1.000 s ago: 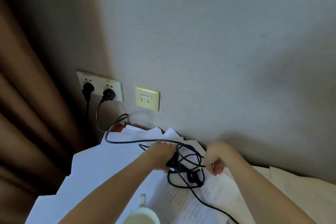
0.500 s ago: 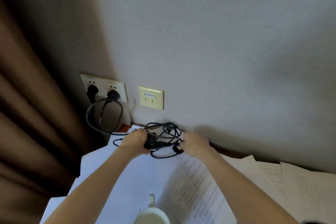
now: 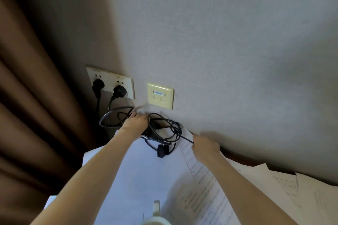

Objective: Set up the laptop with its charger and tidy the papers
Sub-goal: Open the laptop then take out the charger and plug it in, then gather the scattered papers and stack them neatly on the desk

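Note:
A tangled black charger cable (image 3: 165, 129) lies in loops on white papers (image 3: 151, 168) against the wall. My left hand (image 3: 136, 123) grips the charger's black brick and the cable bundle at its left side. My right hand (image 3: 204, 145) pinches a single strand of the cable and holds it out to the right. A small black connector (image 3: 161, 150) hangs below the loops. One cable runs up to a black plug (image 3: 119, 91) in the wall socket (image 3: 111, 82). No laptop is in view.
A second black plug (image 3: 97, 85) sits in the socket's left outlet. A cream data port plate (image 3: 160, 95) is on the wall to the right. A brown curtain (image 3: 36, 106) hangs at the left. A white mug (image 3: 156, 213) stands at the bottom edge. More printed sheets (image 3: 292, 190) spread to the right.
Both hands carried the cable bundle up toward the wall. My right hand has now pulled away to the right, drawing one strand out of the loops.

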